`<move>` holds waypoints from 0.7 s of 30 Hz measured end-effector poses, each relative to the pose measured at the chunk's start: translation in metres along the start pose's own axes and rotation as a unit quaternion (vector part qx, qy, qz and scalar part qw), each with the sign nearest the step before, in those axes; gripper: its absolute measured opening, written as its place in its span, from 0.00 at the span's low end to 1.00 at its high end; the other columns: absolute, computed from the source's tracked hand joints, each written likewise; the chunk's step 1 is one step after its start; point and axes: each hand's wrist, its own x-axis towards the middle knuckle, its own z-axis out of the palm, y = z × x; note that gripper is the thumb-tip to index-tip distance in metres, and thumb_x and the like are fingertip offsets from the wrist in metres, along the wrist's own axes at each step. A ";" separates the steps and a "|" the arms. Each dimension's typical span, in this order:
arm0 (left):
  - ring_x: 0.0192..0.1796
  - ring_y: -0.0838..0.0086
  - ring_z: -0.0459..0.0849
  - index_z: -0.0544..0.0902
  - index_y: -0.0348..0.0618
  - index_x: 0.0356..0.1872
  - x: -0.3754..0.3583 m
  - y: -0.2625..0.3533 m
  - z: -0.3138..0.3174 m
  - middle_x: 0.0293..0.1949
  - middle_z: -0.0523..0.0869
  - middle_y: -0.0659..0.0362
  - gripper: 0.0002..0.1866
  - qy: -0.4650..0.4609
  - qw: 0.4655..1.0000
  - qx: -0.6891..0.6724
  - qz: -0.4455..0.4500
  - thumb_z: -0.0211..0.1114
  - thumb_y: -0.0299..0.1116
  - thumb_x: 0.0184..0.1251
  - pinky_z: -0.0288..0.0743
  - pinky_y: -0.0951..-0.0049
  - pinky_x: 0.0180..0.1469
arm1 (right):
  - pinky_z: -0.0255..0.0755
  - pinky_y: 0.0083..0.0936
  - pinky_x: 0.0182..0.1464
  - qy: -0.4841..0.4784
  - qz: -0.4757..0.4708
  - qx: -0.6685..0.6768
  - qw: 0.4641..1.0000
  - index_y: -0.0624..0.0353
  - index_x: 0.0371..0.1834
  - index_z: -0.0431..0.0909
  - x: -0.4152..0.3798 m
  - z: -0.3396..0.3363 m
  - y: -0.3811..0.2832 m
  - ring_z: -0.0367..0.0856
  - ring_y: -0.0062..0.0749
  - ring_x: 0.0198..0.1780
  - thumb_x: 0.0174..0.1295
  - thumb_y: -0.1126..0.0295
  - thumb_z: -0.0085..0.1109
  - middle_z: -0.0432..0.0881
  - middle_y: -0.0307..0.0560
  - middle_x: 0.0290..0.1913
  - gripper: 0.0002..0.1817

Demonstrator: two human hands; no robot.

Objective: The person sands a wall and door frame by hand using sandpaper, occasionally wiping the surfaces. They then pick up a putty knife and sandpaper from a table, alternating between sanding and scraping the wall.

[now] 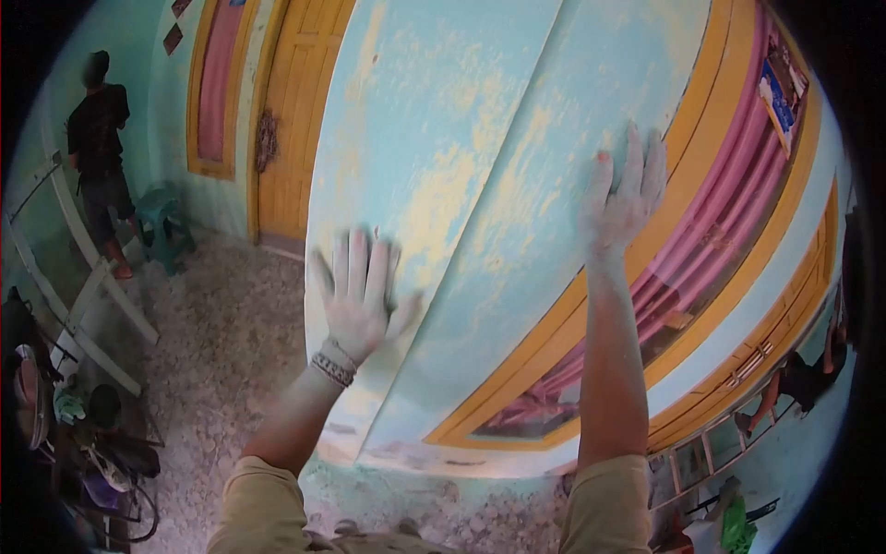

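Both hands are coated in pale dust. My left hand (pixel 358 294) is spread near the left edge of a light-blue wall (pixel 415 138) with yellowish worn patches, with a bracelet (pixel 333 365) on its wrist. Higher up and to the right, my right hand (pixel 623 194) has its fingers raised and apart beside the orange window frame (pixel 688 129). Neither hand holds anything. Whether the palms touch the wall cannot be made out for certain.
At the left, a person (pixel 98 138) in dark clothes stands near a green stool (pixel 163 226) and a wooden frame (pixel 88 245). Another person (pixel 805 380) is on a ladder (pixel 706 452) at right. Bicycle parts (pixel 138 512) lie lower left.
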 end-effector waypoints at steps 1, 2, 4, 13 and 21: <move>0.75 0.43 0.61 0.69 0.38 0.70 -0.040 -0.002 0.011 0.72 0.64 0.36 0.37 0.027 0.999 -0.020 -0.004 0.58 0.51 0.65 0.38 0.28 0.72 | 0.57 0.50 0.70 0.001 -0.002 0.000 1.000 0.53 0.64 0.77 0.000 0.001 0.001 0.66 0.58 0.69 0.69 0.52 0.53 0.72 0.61 0.67 0.25; 0.75 0.43 0.60 0.69 0.38 0.70 -0.050 -0.004 0.010 0.72 0.64 0.37 0.36 0.024 1.000 -0.019 -0.004 0.58 0.51 0.65 0.38 0.28 0.72 | 0.58 0.50 0.69 0.012 -0.009 0.005 1.000 0.53 0.63 0.77 0.001 0.003 0.003 0.67 0.58 0.69 0.68 0.53 0.54 0.72 0.61 0.66 0.25; 0.75 0.43 0.60 0.71 0.38 0.69 -0.057 -0.009 0.012 0.73 0.64 0.38 0.36 0.010 1.000 -0.020 -0.009 0.57 0.51 0.65 0.38 0.27 0.72 | 0.59 0.50 0.69 0.025 -0.022 0.015 0.999 0.52 0.62 0.78 -0.002 0.007 0.008 0.68 0.58 0.67 0.67 0.54 0.55 0.74 0.61 0.65 0.24; 0.77 0.45 0.56 0.69 0.41 0.70 -0.023 -0.016 0.006 0.74 0.63 0.43 0.32 0.039 0.999 0.016 -0.020 0.51 0.48 0.70 0.35 0.30 0.74 | 0.65 0.50 0.64 0.043 -0.046 -0.010 0.998 0.52 0.61 0.79 -0.004 0.008 0.012 0.73 0.55 0.63 0.66 0.54 0.56 0.76 0.59 0.63 0.23; 0.78 0.39 0.48 0.62 0.37 0.74 -0.097 -0.021 0.019 0.76 0.56 0.39 0.32 0.035 0.997 0.015 -0.069 0.47 0.46 0.73 0.32 0.33 0.75 | 0.64 0.40 0.68 0.003 -0.025 0.021 0.999 0.55 0.61 0.80 -0.006 0.006 0.007 0.70 0.52 0.67 0.67 0.52 0.56 0.73 0.61 0.65 0.25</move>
